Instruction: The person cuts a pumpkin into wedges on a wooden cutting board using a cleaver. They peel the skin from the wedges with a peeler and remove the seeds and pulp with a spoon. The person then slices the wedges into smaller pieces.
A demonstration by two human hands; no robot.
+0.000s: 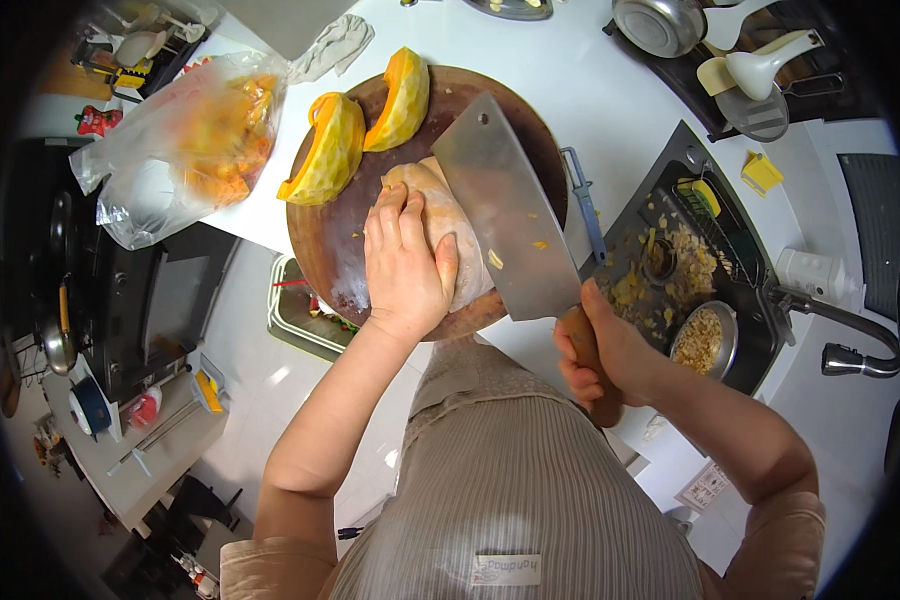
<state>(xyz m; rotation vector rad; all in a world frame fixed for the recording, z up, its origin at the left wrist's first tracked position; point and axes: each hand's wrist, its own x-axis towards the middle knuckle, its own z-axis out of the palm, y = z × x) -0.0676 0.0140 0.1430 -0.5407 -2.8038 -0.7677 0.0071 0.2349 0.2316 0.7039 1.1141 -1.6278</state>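
Observation:
My left hand (407,259) presses down on a large pale orange-tan squash piece (469,262) lying on a round wooden chopping board (337,247). My right hand (607,349) is closed around the wooden handle of a broad steel cleaver (514,217). The blade lies along the right side of the piece and hides part of it; small yellow scraps cling to the metal. Two peeled, curved pumpkin wedges (331,150) rest at the board's upper left, with orange flesh showing.
A clear plastic bag (142,172) with orange chunks stands left of the board. A blue-handled peeler (586,210) lies at its right. Further right, a dark sink (637,247) holds peelings and a metal bowl (727,330) of chopped pieces. Below the board's left edge is a waste bin (289,330).

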